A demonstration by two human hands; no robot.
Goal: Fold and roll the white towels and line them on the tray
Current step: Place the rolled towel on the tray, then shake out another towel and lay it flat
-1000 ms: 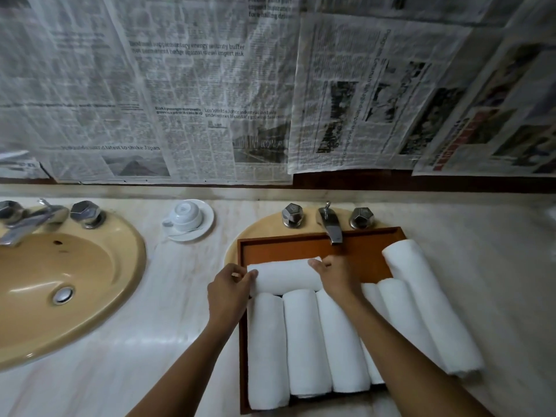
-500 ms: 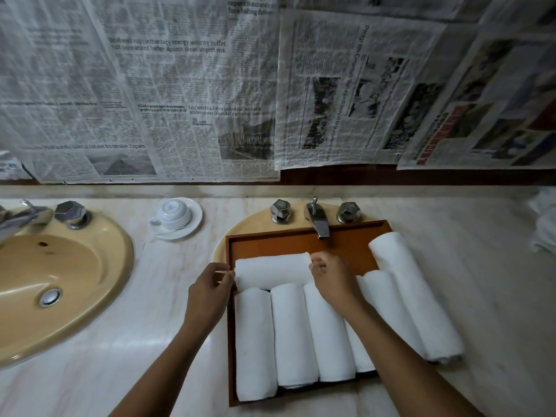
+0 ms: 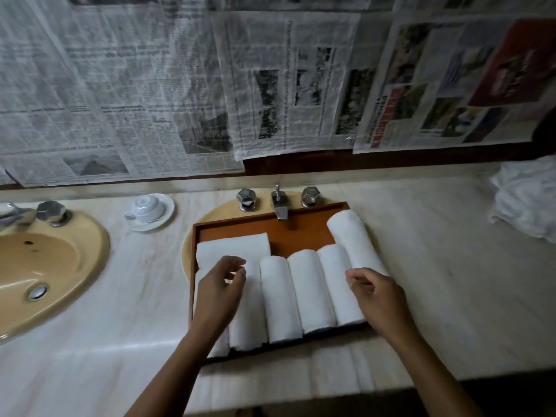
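Note:
A brown wooden tray (image 3: 301, 233) lies over the right-hand sink. Several rolled white towels (image 3: 310, 290) lie side by side in it, pointing away from me. One more rolled towel (image 3: 233, 246) lies crosswise at the tray's back left. Another rolled towel (image 3: 350, 233) leans along the tray's right edge. My left hand (image 3: 221, 288) hovers over the leftmost rolls, fingers loosely curled, holding nothing. My right hand (image 3: 374, 296) hovers above the tray's right side, also loosely curled and empty. The near ends of the leftmost and rightmost rolls are hidden by my hands.
A tap (image 3: 279, 203) with two knobs overhangs the tray's far edge. A white cup on a saucer (image 3: 149, 207) stands left of the tray. A tan sink (image 3: 45, 266) lies at far left. Crumpled white towels (image 3: 525, 200) pile at the far right. Newspaper covers the wall.
Both hands let go of the crosswise towel and drew back toward me, the right hand moving to the tray's right side. The camera shifted right.

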